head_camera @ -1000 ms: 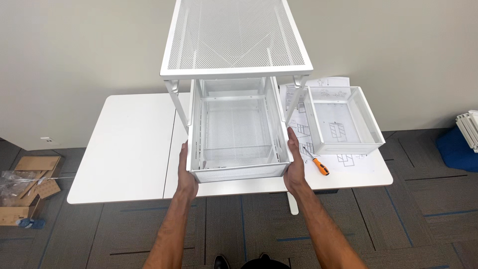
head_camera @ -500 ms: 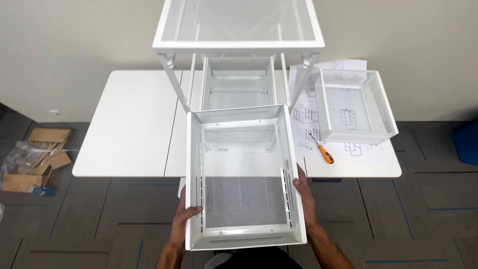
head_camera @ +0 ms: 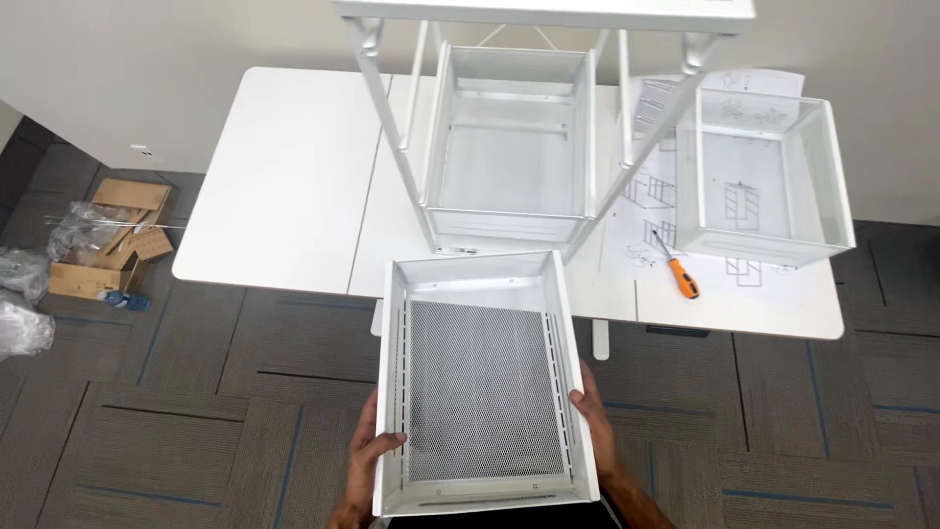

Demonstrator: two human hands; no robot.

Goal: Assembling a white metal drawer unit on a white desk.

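A person holds a white mesh drawer (head_camera: 483, 387) in both hands, clear of the white bench (head_camera: 284, 176) and above the grey carpet-tile floor (head_camera: 196, 411). The left hand (head_camera: 367, 460) grips the drawer's left wall near its close corner, fingers curled over the rim onto the mesh bottom; the right hand (head_camera: 592, 416) clasps the right wall from outside, fingers lying along it. The drawer sits level, open side up, its far end just short of the bench edge.

On the bench stands a white metal rack frame (head_camera: 392, 127) with a mesh top, and a second mesh drawer (head_camera: 514, 147) sits seated between its legs. To the right of the frame a third mesh drawer (head_camera: 759, 176) rests on printed instruction sheets (head_camera: 646, 196) spread across the bench. An orange-handled screwdriver (head_camera: 678, 269) lies on those sheets, between the frame's right front leg and the third drawer, touching neither.

On the floor to the left, well apart from the bench, an open cardboard box (head_camera: 103, 240) lies beside crumpled clear plastic bags (head_camera: 24, 294).
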